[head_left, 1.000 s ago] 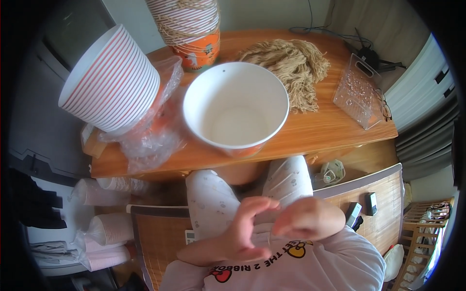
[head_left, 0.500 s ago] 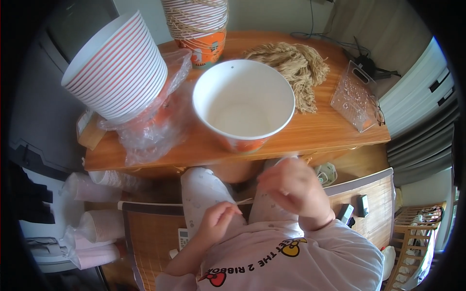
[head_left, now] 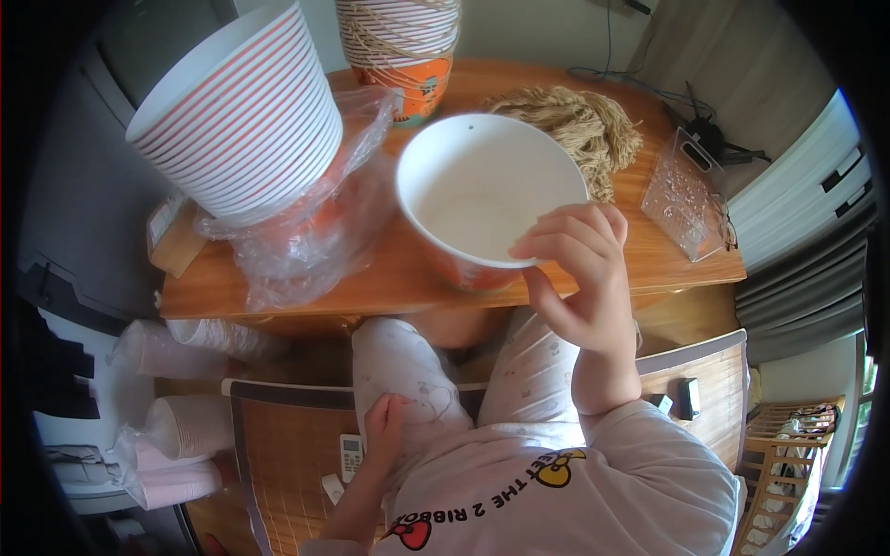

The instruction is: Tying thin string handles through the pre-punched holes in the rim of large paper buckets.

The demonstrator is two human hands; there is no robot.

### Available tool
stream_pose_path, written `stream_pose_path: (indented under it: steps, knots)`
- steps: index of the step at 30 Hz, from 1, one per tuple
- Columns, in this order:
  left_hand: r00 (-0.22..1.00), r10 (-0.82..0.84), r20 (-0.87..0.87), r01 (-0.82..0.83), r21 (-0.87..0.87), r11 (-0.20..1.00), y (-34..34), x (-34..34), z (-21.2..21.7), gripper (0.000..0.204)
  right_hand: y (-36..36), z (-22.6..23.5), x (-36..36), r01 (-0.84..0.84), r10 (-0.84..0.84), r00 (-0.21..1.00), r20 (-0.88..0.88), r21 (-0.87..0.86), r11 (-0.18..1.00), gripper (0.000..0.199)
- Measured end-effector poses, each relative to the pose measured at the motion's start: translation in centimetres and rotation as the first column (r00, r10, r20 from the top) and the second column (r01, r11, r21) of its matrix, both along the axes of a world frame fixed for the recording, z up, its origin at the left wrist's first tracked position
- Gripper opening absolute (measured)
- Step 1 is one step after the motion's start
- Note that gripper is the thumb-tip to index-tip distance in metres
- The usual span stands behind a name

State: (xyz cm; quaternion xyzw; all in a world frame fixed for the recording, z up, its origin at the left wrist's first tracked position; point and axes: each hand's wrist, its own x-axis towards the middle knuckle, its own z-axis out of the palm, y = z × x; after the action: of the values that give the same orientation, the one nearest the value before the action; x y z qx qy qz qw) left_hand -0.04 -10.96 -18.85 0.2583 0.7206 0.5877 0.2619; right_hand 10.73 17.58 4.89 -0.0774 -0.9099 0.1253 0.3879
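Gripping the near rim of the white paper bowl [head_left: 482, 190] at the wooden table's [head_left: 389, 278] edge, the right hand [head_left: 579, 278] curls shut; the left hand [head_left: 387, 428] rests loosely on a knee. Crumpled plastic wrap [head_left: 311, 227] and stacked bowls [head_left: 236, 116] crowd the left.

My right hand [head_left: 579, 278] is reaching over the bench [head_left: 649, 264] edge, where bare wood is lying open beside the bowl [head_left: 487, 199]. Left of the bowl, crumpled plastic [head_left: 306, 232] and a stack of bowls [head_left: 241, 111] are crowding the way. Behind it, twine [head_left: 575, 125] and a second stack [head_left: 399, 42] are blocking the back; a clear box [head_left: 686, 195] is standing to the right.
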Motion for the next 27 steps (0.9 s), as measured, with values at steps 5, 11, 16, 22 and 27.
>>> stream_pose_path:
  steps: [5, 11, 16, 22, 27]
  knots:
    - [1.000, 0.021, 0.015, -0.020, -0.017, 1.000, 0.6, -0.4, -0.5, 0.025, -0.3, 0.0, -0.4, 0.029, -0.030, 1.000, -0.011, -0.023, 0.999, 0.022]
    - [1.000, -0.007, -0.011, 0.006, -0.027, 1.000, 1.0, -0.4, -0.8, 0.025, -0.4, 0.0, -0.5, 0.031, -0.031, 1.000, 0.004, -0.046, 0.998, 0.020]
    - [1.000, -0.020, 0.012, 0.021, -0.033, 0.999, 1.0, -0.5, -0.3, 0.025, -0.3, -0.1, -0.3, 0.044, -0.042, 0.999, 0.025, -0.077, 0.996, 0.020]
    - [1.000, -0.015, -0.003, 0.014, -0.054, 0.998, 0.7, -0.5, -1.3, 0.026, -0.4, 0.0, -0.5, 0.034, -0.033, 0.999, 0.012, -0.086, 0.996, 0.018]
    - [0.999, -0.035, -0.025, 0.031, -0.148, 0.989, 0.5, -0.5, -0.7, 0.023, -0.5, -0.1, -0.5, 0.042, -0.041, 0.999, 0.011, -0.082, 0.996, 0.018]
